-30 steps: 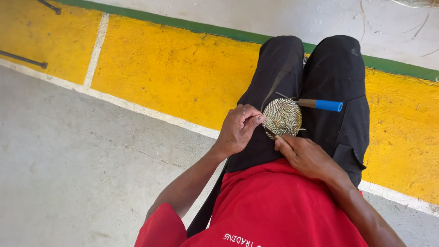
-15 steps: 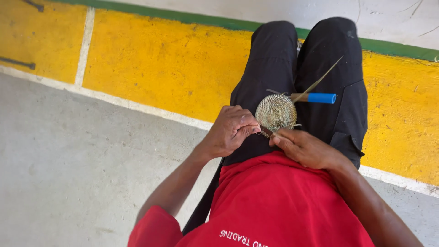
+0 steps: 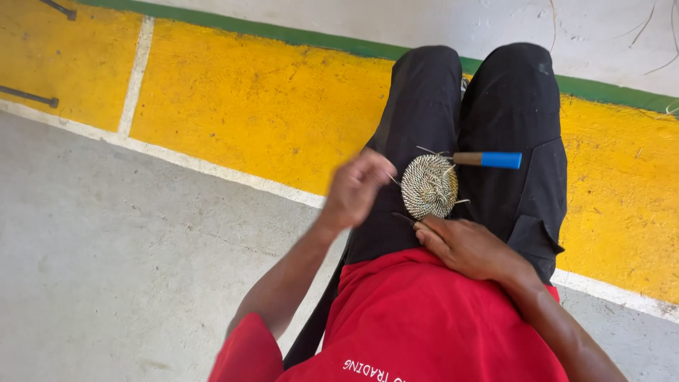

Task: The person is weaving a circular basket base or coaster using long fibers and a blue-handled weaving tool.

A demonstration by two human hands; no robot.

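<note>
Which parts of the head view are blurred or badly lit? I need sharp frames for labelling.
Head view: the left hand is smeared by motion blur, its fingers indistinct; the woven disc, blue-handled tool and right hand are sharp. Even daylight, no glare; the black trousers lose fold detail in their darkness.

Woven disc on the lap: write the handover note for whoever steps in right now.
Left hand: raised beside the small round woven straw disc, fingers pinched; whether it grips a strand is too blurred to tell.
Right hand: flat on the lap, fingertips at the disc's lower edge.
Blue-handled tool: lying on the black trousers, its tip at the disc.
Done: a tight coiled centre.
Left: loose strand ends poke out around the rim.
</note>
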